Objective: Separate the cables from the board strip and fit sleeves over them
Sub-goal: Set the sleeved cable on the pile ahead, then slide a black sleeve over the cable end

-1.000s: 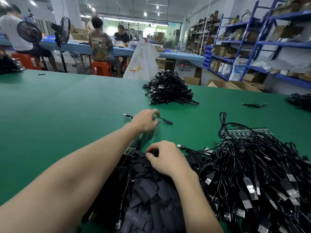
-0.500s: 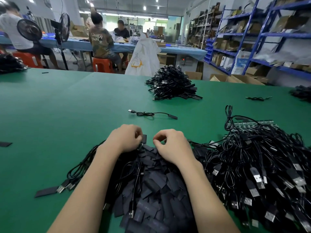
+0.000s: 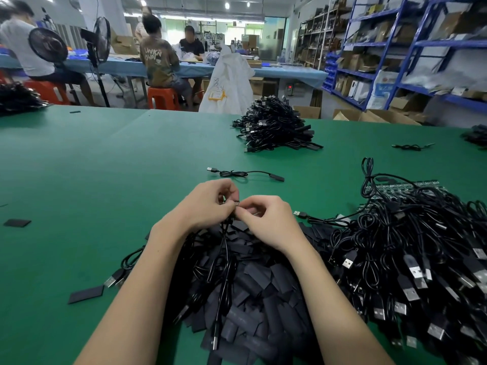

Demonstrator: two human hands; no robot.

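Head view, hands at mid-table. My left hand (image 3: 208,204) and right hand (image 3: 266,219) meet above the heap of sleeves (image 3: 253,291); both have fingers curled, pinching a small strip (image 3: 232,204) between their tips. A cable (image 3: 224,254) hangs from the pinch down into the heap. The strip is largely hidden by my fingertips, so I cannot tell whether one board or several are held, though it looks like a short run of them.

Cables not yet separated lie in the tangle (image 3: 411,254) at right, partly over a longer board strip (image 3: 405,188) near its far edge. One finished-looking cable (image 3: 245,173) rests alone on the green table (image 3: 105,167) just beyond my hands; a larger pile (image 3: 276,127) sits well apart, further back.

I judge the step to be snapping one cable's board free. To do it well, I would keep each pinch close to the break line, bend rather than pull so that the solder joint takes no load, let the cable hang slack, and pick a sleeve from the heap's near top only once the piece is free.
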